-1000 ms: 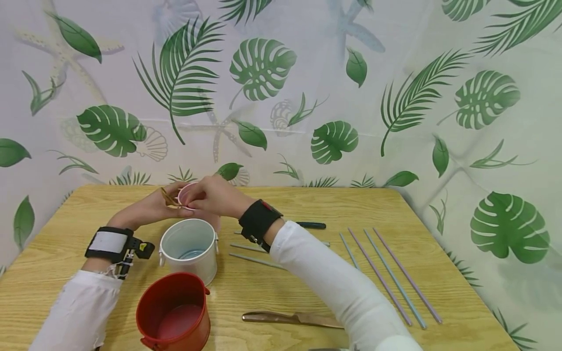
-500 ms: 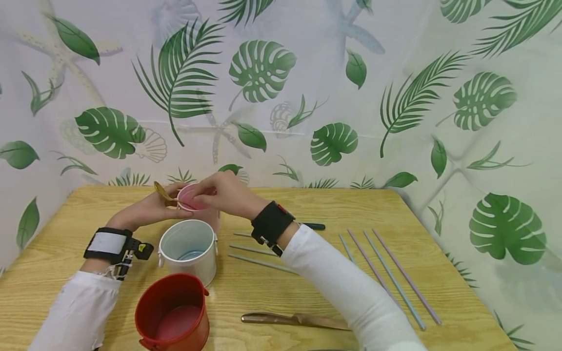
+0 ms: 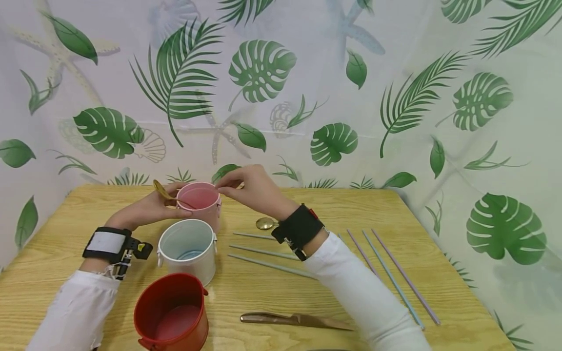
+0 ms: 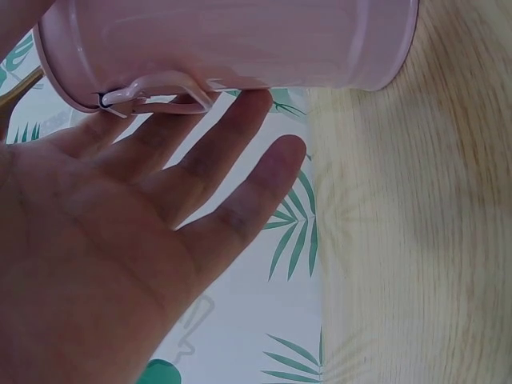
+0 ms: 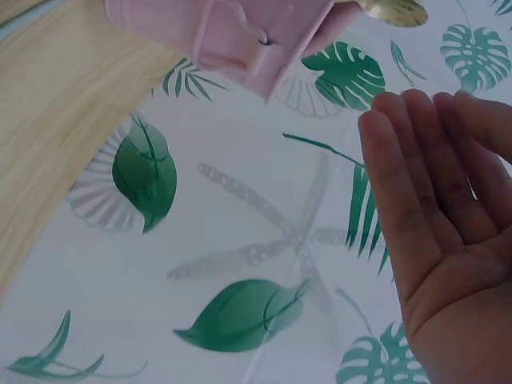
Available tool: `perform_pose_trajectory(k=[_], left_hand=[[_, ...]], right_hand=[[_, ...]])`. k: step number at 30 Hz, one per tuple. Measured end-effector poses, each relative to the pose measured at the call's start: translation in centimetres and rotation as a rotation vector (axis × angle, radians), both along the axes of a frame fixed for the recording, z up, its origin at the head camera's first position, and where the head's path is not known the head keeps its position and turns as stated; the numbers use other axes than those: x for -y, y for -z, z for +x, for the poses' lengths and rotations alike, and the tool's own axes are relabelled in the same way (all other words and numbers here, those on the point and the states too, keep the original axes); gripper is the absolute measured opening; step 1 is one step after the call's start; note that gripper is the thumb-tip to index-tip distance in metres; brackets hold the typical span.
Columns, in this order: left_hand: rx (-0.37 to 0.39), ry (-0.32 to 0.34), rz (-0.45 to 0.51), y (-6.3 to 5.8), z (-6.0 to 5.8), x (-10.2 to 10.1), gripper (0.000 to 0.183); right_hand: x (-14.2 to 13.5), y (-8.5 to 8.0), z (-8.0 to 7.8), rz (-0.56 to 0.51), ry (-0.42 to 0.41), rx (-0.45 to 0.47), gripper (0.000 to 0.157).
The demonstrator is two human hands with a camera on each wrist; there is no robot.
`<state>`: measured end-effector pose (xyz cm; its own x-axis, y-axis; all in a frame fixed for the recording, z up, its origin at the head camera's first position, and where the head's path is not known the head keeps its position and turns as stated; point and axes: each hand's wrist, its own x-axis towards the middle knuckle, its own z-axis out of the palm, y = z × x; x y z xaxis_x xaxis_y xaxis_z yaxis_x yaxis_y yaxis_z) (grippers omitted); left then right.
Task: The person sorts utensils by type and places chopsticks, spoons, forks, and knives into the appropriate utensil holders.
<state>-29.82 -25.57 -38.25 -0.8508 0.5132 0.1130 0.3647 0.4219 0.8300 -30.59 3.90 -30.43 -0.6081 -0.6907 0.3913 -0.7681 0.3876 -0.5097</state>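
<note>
Right grip (image 5: pixel 452 240) near pink bucket (image 5: pixel 172 28), golden spoon (image 5: pixel 398 10); leafy backdrop (image 5: pixel 240 216), table (image 5: pixel 64 96)

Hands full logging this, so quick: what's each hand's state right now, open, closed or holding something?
Left hand: holding the pink bucket at its side.
Right hand: open, holding nothing, fingers loosely bent.

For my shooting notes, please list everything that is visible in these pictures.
Pink bucket: one, pink, back left
White bucket: one, white, middle left
Red bucket: one, red, front left
Spoons: two, gold, pink bucket's rim and centre
Knife: one, brownish, front
Sticks: at least six, grey-green, purple, blue, middle and right
Unclear thing: one, grey, bottom edge
Table: one, wood-coloured, below
Leaf cloth: one, white-green, behind
Wrist bands: two, black, wrists
Sleeves: two, white, forearms
Left grip: one, bare, holding pink bucket
Right grip: one, bare, near bucket
</note>
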Motion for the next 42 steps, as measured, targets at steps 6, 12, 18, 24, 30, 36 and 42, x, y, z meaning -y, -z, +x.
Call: perform_pose_trajectory(k=[6, 12, 18, 24, 30, 36, 42], left_hand=[[0.006, -0.002, -0.008, 0.1, 0.1, 0.0, 0.074], [-0.001, -0.006, -0.013, 0.2, 0.0, 0.1, 0.073], [0.003, -0.011, -0.021, 0.2, -0.1, 0.1, 0.074], [0.003, -0.01, -0.019, 0.2, -0.1, 0.1, 0.075], [0.001, -0.016, -0.025, 0.0, 0.0, 0.1, 0.074], [-0.007, -0.021, -0.039, -0.3, 0.1, 0.2, 0.073], [0.008, -0.029, -0.035, -0.3, 0.1, 0.1, 0.073]], right_hand=[[-2.1, -0.1, 0.1, -0.006, 0.021, -0.015, 0.01], [-4.0, -0.2, -0.3, 0.002, 0.07, -0.047, 0.011], [-6.1, 0.3, -1.1, 0.045, 0.134, -0.043, 0.012], [-7.9, 1.7, -2.3, 0.12, 0.198, 0.05, 0.013], [-10.2, 3.9, -3.8, 0.22, 0.249, 0.176, 0.012], [-12.0, 5.8, -4.8, 0.311, 0.262, 0.207, 0.014], [-12.8, 7.0, -5.2, 0.378, 0.283, 0.258, 0.017]])
